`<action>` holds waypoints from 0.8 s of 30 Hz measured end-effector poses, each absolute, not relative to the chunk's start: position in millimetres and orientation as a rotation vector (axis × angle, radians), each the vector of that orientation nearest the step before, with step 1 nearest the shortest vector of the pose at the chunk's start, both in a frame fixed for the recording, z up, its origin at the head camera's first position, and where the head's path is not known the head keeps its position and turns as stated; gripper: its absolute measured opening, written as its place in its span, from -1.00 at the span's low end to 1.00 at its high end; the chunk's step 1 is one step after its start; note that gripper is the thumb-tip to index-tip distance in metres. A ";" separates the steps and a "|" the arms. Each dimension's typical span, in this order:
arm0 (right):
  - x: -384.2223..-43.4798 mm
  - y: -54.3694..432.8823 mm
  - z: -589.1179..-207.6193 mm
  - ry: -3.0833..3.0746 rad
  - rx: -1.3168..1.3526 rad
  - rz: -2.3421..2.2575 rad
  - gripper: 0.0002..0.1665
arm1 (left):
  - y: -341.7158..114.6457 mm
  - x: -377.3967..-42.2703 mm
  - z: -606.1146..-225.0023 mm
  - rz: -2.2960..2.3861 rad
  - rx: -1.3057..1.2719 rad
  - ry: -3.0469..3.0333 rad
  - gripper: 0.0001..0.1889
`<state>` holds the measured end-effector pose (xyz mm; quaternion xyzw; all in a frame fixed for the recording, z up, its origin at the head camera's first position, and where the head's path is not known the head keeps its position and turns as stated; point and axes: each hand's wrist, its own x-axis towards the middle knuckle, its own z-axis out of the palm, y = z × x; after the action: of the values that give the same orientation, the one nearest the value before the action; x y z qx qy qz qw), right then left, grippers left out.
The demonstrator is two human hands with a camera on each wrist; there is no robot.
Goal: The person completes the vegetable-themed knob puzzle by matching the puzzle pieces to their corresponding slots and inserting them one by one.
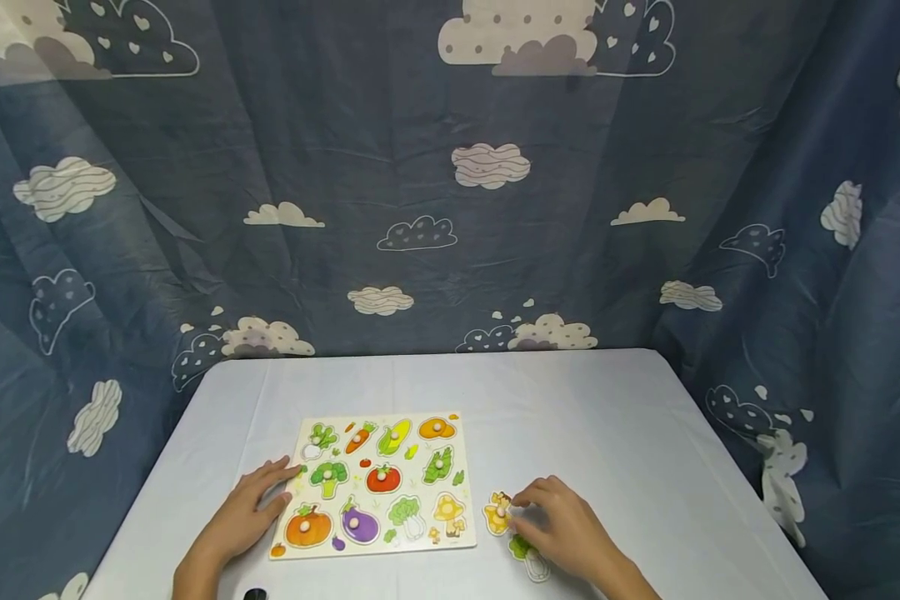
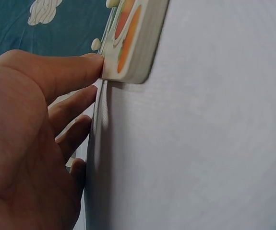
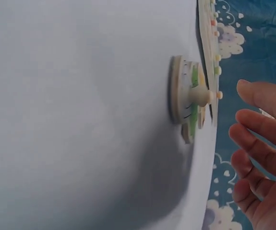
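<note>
My left hand (image 1: pixel 243 512) rests at the left edge of a wooden vegetable puzzle board (image 1: pixel 390 546). In the left wrist view its thumb touches the corner of the board (image 2: pixel 135 62), fingers loosely extended. My right hand (image 1: pixel 566 525) hovers over two loose knobbed pieces right of the board. One is a yellow mushroom piece (image 1: pixel 496 515); the other is a green-topped leafy vegetable piece (image 1: pixel 537 568), partly hidden by the hand. In the right wrist view the fingers are relaxed and apart from the nearest piece's knob (image 3: pixel 200 96), holding nothing.
The board lies on a white-covered table (image 1: pixel 607 417). Knobbed pieces such as the tomato (image 1: pixel 383 479) and eggplant (image 1: pixel 360 525) sit in it. A small black object (image 1: pixel 255 594) shows at the front edge. A dark blue cloud-patterned curtain (image 1: pixel 345 158) hangs behind and at the sides.
</note>
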<state>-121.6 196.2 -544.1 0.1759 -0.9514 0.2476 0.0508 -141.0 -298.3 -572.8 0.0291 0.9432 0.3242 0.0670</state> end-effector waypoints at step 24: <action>-95.0 210.3 -556.2 -3.083 0.357 0.691 -0.74 | -300.3 -141.4 -574.4 1.001 0.096 2.825 -0.50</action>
<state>-95.0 210.3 -556.2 0.1123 -0.9694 0.2173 -0.0193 -141.4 -300.3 -574.4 0.0319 0.9397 0.3330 0.0713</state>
